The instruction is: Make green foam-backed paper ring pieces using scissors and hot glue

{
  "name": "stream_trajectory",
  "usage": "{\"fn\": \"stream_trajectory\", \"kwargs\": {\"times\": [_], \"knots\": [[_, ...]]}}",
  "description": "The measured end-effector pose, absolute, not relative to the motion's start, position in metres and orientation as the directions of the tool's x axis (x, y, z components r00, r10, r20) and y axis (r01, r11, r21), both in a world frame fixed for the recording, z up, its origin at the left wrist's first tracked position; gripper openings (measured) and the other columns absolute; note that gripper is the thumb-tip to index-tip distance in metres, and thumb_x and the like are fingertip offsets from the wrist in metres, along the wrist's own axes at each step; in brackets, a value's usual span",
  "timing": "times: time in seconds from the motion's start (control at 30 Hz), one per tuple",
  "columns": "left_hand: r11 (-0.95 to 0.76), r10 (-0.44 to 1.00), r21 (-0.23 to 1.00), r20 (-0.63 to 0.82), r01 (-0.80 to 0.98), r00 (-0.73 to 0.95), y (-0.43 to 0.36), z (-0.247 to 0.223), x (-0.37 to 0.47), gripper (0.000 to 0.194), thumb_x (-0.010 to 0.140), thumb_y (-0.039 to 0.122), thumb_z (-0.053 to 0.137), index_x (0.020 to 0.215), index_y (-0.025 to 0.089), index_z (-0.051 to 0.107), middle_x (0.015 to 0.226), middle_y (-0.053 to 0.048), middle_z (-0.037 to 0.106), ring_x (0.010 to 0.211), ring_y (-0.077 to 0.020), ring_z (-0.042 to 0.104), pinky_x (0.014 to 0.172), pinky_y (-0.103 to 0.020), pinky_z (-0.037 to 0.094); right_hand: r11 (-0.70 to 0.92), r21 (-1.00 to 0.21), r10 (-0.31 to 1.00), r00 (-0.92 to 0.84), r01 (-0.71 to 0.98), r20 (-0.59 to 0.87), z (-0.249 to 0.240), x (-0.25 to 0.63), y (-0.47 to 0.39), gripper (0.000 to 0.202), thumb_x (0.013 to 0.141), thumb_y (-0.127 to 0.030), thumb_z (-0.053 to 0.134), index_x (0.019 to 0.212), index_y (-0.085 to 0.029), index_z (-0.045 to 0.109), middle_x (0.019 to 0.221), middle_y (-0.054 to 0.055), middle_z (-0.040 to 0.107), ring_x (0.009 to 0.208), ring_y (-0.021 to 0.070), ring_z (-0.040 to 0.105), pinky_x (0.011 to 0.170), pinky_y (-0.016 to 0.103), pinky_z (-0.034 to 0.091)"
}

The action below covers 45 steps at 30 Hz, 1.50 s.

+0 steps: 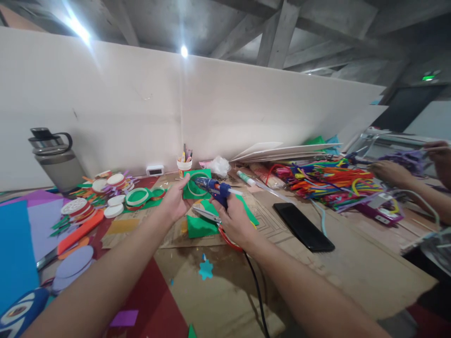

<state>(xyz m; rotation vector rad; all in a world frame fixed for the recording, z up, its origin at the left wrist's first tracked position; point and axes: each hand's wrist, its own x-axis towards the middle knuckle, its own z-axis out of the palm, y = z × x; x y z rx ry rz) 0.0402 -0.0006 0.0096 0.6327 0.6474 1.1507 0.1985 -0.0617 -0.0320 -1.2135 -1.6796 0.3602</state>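
My left hand (176, 198) holds up a green sheet (189, 177) by its left edge, with a pale ring (190, 188) against its face. In my right hand (234, 217) is a blue glue gun (220, 191), its fingers wrapped round the handle and a white glue stick sticking out of the back. The gun's nozzle points left, over the ring; whether it touches is too small to tell. Below the gun lie scissors (206, 214) with red handles, on another green sheet (200, 227).
Rings and discs (114, 202) crowd the left, near a grey bottle (58, 162). A black phone (303, 227) lies right of centre. Colourful pipe cleaners (331, 180) are piled behind it. Another person's hands (392, 172) work at the far right. A black cord (256, 286) trails frontward.
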Motion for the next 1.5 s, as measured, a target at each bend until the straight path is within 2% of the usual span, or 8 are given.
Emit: {"fn": "stream_trajectory", "kwargs": {"times": [0.33, 0.47, 0.8, 1.07, 1.3, 1.5], "knots": [[0.267, 0.958, 0.742, -0.134, -0.615, 0.254, 0.003, 0.001, 0.043, 0.022, 0.093, 0.023, 0.053, 0.093, 0.010, 0.071, 0.087, -0.008, 0.076, 0.073, -0.0161, 0.071, 0.071, -0.030, 0.061, 0.438, -0.698, 0.829, 0.046, 0.566, 0.558, -0.029, 0.199, -0.063, 0.032, 0.091, -0.038, 0.046, 0.111, -0.018, 0.061, 0.103, 0.014, 0.068, 0.093, 0.0272, 0.064, 0.082, 0.041, 0.050], [0.272, 0.955, 0.731, -0.126, -0.626, 0.268, 0.005, -0.001, 0.042, 0.022, 0.092, 0.024, 0.055, 0.095, 0.010, 0.071, 0.087, -0.008, 0.076, 0.075, -0.0161, 0.071, 0.076, -0.031, 0.060, 0.448, -0.690, 0.815, 0.057, 0.569, 0.576, -0.029, 0.200, -0.062, 0.033, 0.091, -0.037, 0.045, 0.115, -0.019, 0.060, 0.108, 0.014, 0.068, 0.098, 0.0278, 0.063, 0.085, 0.042, 0.049], [0.223, 0.972, 0.759, -0.128, -0.612, 0.194, -0.003, 0.008, 0.044, 0.021, 0.092, 0.020, 0.053, 0.088, 0.009, 0.071, 0.077, -0.006, 0.075, 0.062, -0.0138, 0.069, 0.058, -0.025, 0.059, 0.446, -0.660, 0.829, -0.001, 0.604, 0.559, -0.037, 0.196, -0.062, 0.034, 0.091, -0.038, 0.045, 0.112, -0.016, 0.060, 0.106, 0.017, 0.068, 0.097, 0.0308, 0.063, 0.083, 0.045, 0.050], [0.202, 0.969, 0.758, -0.064, -0.620, 0.237, -0.001, -0.001, 0.046, 0.019, 0.091, 0.022, 0.056, 0.094, 0.010, 0.071, 0.083, -0.008, 0.076, 0.069, -0.0147, 0.071, 0.066, -0.026, 0.060, 0.431, -0.696, 0.821, 0.069, 0.574, 0.566, -0.031, 0.198, -0.064, 0.031, 0.092, -0.039, 0.045, 0.112, -0.020, 0.059, 0.106, 0.015, 0.067, 0.097, 0.0298, 0.063, 0.085, 0.045, 0.048], [0.172, 0.982, 0.737, -0.078, -0.654, 0.171, 0.010, -0.009, 0.042, 0.019, 0.090, 0.027, 0.060, 0.097, 0.012, 0.069, 0.088, -0.008, 0.076, 0.075, -0.0168, 0.072, 0.076, -0.032, 0.060, 0.414, -0.797, 0.844, 0.142, 0.440, 0.517, -0.033, 0.202, -0.059, 0.029, 0.090, -0.041, 0.047, 0.104, -0.018, 0.058, 0.086, 0.008, 0.067, 0.078, 0.0232, 0.062, 0.068, 0.035, 0.048], [0.119, 0.991, 0.732, -0.052, -0.670, 0.119, 0.011, -0.012, 0.041, 0.019, 0.092, 0.028, 0.056, 0.096, 0.013, 0.067, 0.086, -0.006, 0.075, 0.074, -0.0147, 0.071, 0.075, -0.031, 0.060, 0.375, -0.812, 0.858, 0.164, 0.448, 0.486, -0.034, 0.200, -0.059, 0.031, 0.090, -0.043, 0.047, 0.104, -0.018, 0.058, 0.085, 0.008, 0.066, 0.073, 0.0225, 0.061, 0.063, 0.033, 0.046]]}}
